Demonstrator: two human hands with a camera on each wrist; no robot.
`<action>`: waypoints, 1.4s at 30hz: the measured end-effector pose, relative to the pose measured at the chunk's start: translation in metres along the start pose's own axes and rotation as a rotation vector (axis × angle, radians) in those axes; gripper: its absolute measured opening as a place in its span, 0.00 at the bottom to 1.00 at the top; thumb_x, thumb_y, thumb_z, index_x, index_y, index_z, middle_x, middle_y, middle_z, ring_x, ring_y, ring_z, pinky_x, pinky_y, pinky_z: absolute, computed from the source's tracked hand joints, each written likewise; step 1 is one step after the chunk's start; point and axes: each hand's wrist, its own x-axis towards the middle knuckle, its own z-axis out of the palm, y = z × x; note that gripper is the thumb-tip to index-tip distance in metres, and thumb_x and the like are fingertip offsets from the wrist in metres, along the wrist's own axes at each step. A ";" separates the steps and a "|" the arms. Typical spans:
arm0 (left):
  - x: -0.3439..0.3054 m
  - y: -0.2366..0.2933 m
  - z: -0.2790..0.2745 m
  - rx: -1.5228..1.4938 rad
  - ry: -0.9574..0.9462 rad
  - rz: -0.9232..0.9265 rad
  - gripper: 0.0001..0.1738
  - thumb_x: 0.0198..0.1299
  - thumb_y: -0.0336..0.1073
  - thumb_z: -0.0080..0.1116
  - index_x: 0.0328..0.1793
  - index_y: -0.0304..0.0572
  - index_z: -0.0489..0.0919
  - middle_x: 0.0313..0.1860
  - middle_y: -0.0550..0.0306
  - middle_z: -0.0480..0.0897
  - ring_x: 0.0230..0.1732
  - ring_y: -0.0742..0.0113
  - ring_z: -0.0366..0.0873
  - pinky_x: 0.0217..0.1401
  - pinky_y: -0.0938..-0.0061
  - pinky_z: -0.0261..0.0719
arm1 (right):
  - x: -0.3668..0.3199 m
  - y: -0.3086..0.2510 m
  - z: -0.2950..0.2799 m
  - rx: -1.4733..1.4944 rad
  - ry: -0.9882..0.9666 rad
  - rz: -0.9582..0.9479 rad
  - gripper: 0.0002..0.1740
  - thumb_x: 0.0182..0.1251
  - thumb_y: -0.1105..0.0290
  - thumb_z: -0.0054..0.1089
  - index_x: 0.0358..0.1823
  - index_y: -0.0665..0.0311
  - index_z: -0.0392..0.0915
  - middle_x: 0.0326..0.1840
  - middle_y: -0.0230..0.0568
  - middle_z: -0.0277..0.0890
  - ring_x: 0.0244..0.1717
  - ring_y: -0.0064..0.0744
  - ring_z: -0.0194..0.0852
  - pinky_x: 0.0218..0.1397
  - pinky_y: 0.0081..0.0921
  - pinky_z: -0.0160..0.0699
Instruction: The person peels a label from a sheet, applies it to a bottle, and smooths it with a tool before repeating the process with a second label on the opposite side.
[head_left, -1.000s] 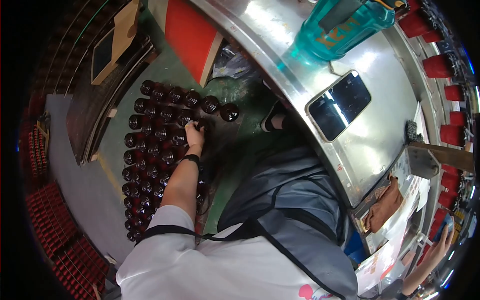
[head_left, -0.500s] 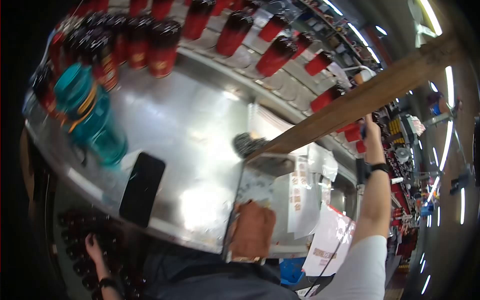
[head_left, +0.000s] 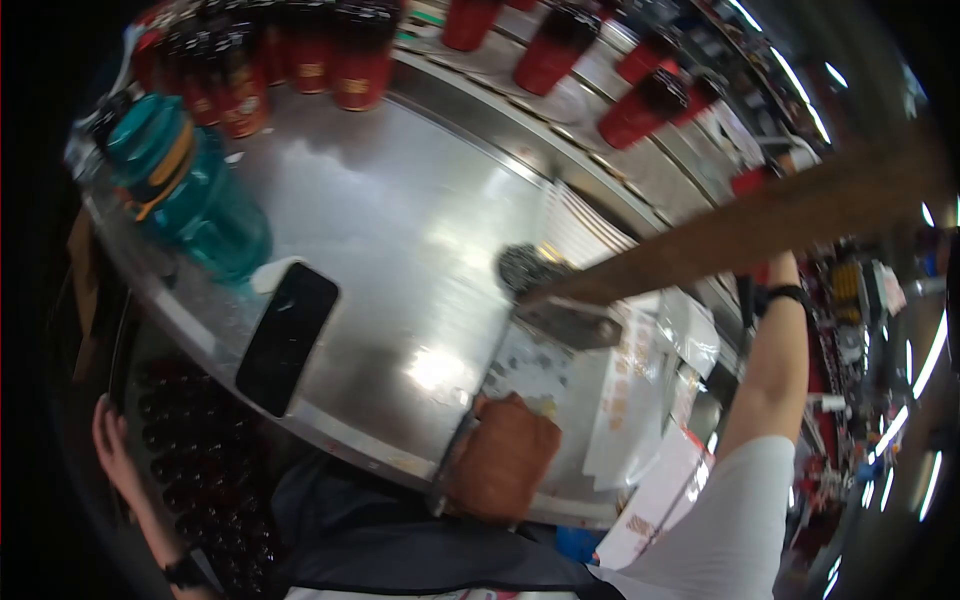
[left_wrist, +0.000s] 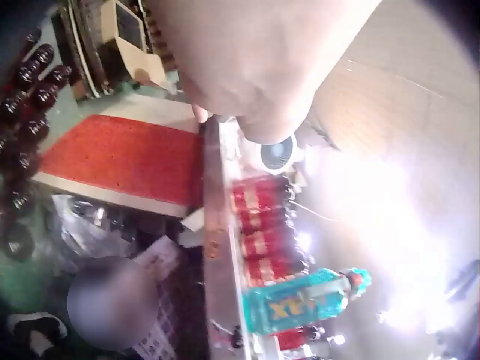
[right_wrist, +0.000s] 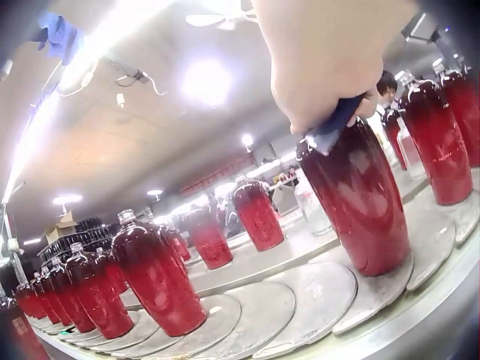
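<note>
My left hand [head_left: 115, 450] is raised at the left, near dark bottles [head_left: 200, 420] below the table edge, with its fingers loosely extended and nothing in them. In the left wrist view the back of this hand [left_wrist: 244, 67] fills the top. At the conveyor my right hand [right_wrist: 330, 71] grips a dark blue cloth [right_wrist: 337, 124] at the top of a red bottle [right_wrist: 360, 202], whose neck is hidden. That bottle, dark at the shoulder, stands on a round conveyor plate [right_wrist: 311, 300]. From the head, a wooden beam [head_left: 720, 220] partly covers my right hand.
On the metal table [head_left: 400, 250] are a teal water bottle [head_left: 195, 190], a black phone [head_left: 288, 338], a grey scouring pad [head_left: 530, 268] and a brown cloth [head_left: 505, 455]. More red bottles [right_wrist: 161, 277] stand along the conveyor. Plastic-wrapped papers [head_left: 625, 400] lie at the right.
My left hand has left the bottles on the floor and come up toward the table's left side. The head view has turned from the floor to the table and conveyor; my right arm stays stretched right.
</note>
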 end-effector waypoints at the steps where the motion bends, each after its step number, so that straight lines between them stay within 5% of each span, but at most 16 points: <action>1: -0.007 0.029 0.012 0.038 0.001 0.076 0.23 0.78 0.38 0.48 0.73 0.33 0.71 0.72 0.50 0.73 0.74 0.63 0.69 0.78 0.67 0.67 | 0.001 0.020 -0.005 -0.054 0.004 0.027 0.28 0.69 0.45 0.55 0.57 0.61 0.75 0.51 0.64 0.81 0.56 0.64 0.78 0.58 0.52 0.77; 2: -0.016 0.062 0.032 0.093 -0.026 0.166 0.24 0.79 0.39 0.43 0.74 0.33 0.69 0.75 0.49 0.69 0.75 0.61 0.68 0.78 0.65 0.66 | -0.014 0.057 -0.022 -0.104 0.015 0.055 0.29 0.71 0.43 0.52 0.59 0.59 0.75 0.53 0.64 0.81 0.60 0.65 0.77 0.60 0.54 0.76; 5: -0.068 0.160 0.110 0.292 0.005 0.277 0.25 0.80 0.39 0.40 0.76 0.30 0.67 0.76 0.49 0.69 0.74 0.60 0.68 0.79 0.66 0.64 | -0.078 -0.041 -0.125 -0.085 -0.007 0.244 0.27 0.71 0.43 0.53 0.55 0.59 0.74 0.49 0.61 0.83 0.53 0.63 0.81 0.56 0.54 0.77; 8: -0.060 0.156 0.129 0.377 -0.265 0.643 0.24 0.80 0.36 0.38 0.74 0.27 0.69 0.74 0.47 0.71 0.73 0.63 0.69 0.77 0.69 0.64 | -0.124 -0.057 -0.199 0.059 0.263 -0.093 0.20 0.72 0.49 0.58 0.53 0.55 0.78 0.42 0.56 0.84 0.48 0.59 0.82 0.48 0.48 0.78; 10: -0.047 0.164 0.161 0.341 -0.463 0.890 0.25 0.79 0.35 0.41 0.75 0.28 0.66 0.77 0.44 0.68 0.75 0.56 0.66 0.78 0.63 0.62 | -0.155 -0.076 -0.266 0.094 0.224 -0.218 0.18 0.71 0.51 0.62 0.49 0.57 0.79 0.23 0.44 0.75 0.27 0.38 0.77 0.36 0.32 0.76; 11: -0.071 0.189 0.198 0.047 -0.560 0.698 0.34 0.75 0.49 0.47 0.76 0.26 0.64 0.75 0.43 0.69 0.78 0.50 0.63 0.80 0.56 0.57 | -0.173 -0.096 -0.303 0.103 0.198 -0.285 0.15 0.74 0.55 0.60 0.50 0.58 0.79 0.25 0.38 0.75 0.27 0.25 0.73 0.33 0.27 0.74; 12: -0.095 0.234 0.240 -0.093 -0.882 0.893 0.44 0.68 0.56 0.55 0.78 0.27 0.61 0.77 0.41 0.66 0.77 0.49 0.64 0.79 0.56 0.58 | -0.202 -0.117 -0.359 0.268 0.067 -0.427 0.14 0.78 0.58 0.55 0.51 0.60 0.79 0.31 0.31 0.78 0.29 0.17 0.73 0.31 0.22 0.72; 13: -0.110 0.244 0.261 -0.248 -0.944 0.856 0.47 0.65 0.59 0.58 0.77 0.28 0.62 0.75 0.38 0.67 0.76 0.49 0.65 0.78 0.56 0.60 | -0.234 -0.169 -0.399 0.474 -0.147 -0.160 0.06 0.77 0.70 0.57 0.49 0.63 0.75 0.29 0.25 0.71 0.31 0.14 0.66 0.32 0.15 0.66; 17: -0.182 0.304 0.296 -0.750 -1.572 0.502 0.49 0.60 0.54 0.64 0.80 0.30 0.60 0.77 0.41 0.65 0.76 0.53 0.66 0.77 0.57 0.62 | -0.273 -0.206 -0.431 0.790 -0.418 -0.447 0.11 0.78 0.63 0.55 0.50 0.62 0.79 0.36 0.27 0.77 0.36 0.13 0.73 0.40 0.16 0.73; 18: -0.199 0.312 0.294 -0.665 -1.636 0.512 0.61 0.59 0.74 0.56 0.82 0.29 0.54 0.80 0.41 0.61 0.78 0.52 0.64 0.78 0.60 0.58 | -0.281 -0.222 -0.430 0.854 -0.535 -0.433 0.11 0.80 0.64 0.52 0.50 0.62 0.79 0.38 0.24 0.76 0.36 0.11 0.72 0.39 0.12 0.72; 19: -0.211 0.314 0.298 -0.693 -1.831 0.375 0.62 0.59 0.72 0.59 0.83 0.30 0.51 0.79 0.45 0.61 0.78 0.57 0.63 0.78 0.64 0.60 | -0.290 -0.236 -0.421 0.930 -0.584 -0.403 0.11 0.80 0.64 0.52 0.51 0.62 0.78 0.39 0.23 0.76 0.39 0.10 0.71 0.41 0.12 0.71; 20: -0.229 0.314 0.299 -0.979 -1.914 0.054 0.51 0.63 0.41 0.67 0.83 0.33 0.49 0.72 0.51 0.68 0.69 0.65 0.69 0.72 0.67 0.67 | -0.298 -0.246 -0.408 1.015 -0.639 -0.378 0.11 0.80 0.64 0.52 0.52 0.62 0.78 0.41 0.23 0.75 0.41 0.09 0.70 0.43 0.11 0.70; 24: -0.225 0.286 0.314 -0.843 -1.862 -0.408 0.38 0.68 0.39 0.63 0.78 0.38 0.57 0.62 0.48 0.76 0.55 0.63 0.81 0.56 0.66 0.83 | -0.313 -0.260 -0.346 0.978 -0.683 -0.017 0.19 0.77 0.56 0.56 0.55 0.65 0.78 0.38 0.31 0.81 0.43 0.16 0.76 0.48 0.20 0.74; 27: -0.228 0.249 0.348 -0.770 -1.662 -0.414 0.36 0.69 0.40 0.62 0.76 0.38 0.58 0.59 0.47 0.78 0.51 0.62 0.83 0.52 0.65 0.85 | -0.332 -0.247 -0.294 1.027 -0.905 0.097 0.31 0.79 0.45 0.45 0.65 0.65 0.76 0.40 0.39 0.87 0.39 0.19 0.78 0.45 0.18 0.72; 31: -0.231 0.242 0.372 -0.714 -1.553 -0.565 0.36 0.69 0.43 0.62 0.74 0.36 0.58 0.59 0.46 0.77 0.51 0.62 0.83 0.52 0.65 0.85 | -0.355 -0.259 -0.268 1.236 -1.001 0.256 0.36 0.77 0.48 0.55 0.75 0.65 0.62 0.40 0.38 0.85 0.34 0.15 0.71 0.39 0.15 0.69; 42: -0.239 0.241 0.391 -0.444 -1.675 -0.306 0.49 0.71 0.44 0.58 0.83 0.28 0.40 0.72 0.39 0.68 0.71 0.58 0.69 0.72 0.67 0.69 | -0.375 -0.239 -0.249 1.547 -0.990 0.392 0.39 0.74 0.64 0.63 0.79 0.67 0.54 0.39 0.33 0.82 0.36 0.15 0.71 0.39 0.17 0.70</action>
